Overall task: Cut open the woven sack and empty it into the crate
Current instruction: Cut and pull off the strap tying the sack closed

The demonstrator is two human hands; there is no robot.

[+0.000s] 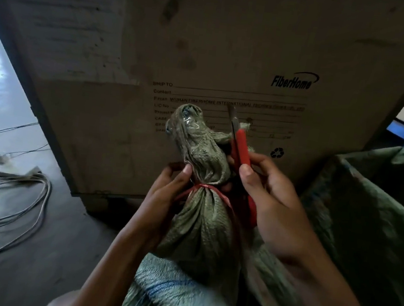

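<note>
While the left hand (167,189) pinches the sack (201,217) neck, the right hand's (273,200) grip clamps a cutter (242,149).

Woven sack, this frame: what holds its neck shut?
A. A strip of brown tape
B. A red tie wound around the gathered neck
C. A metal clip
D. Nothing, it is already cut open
B: a red tie cinches the gathered neck of the woven sack, just below the left hand's thumb.
</note>
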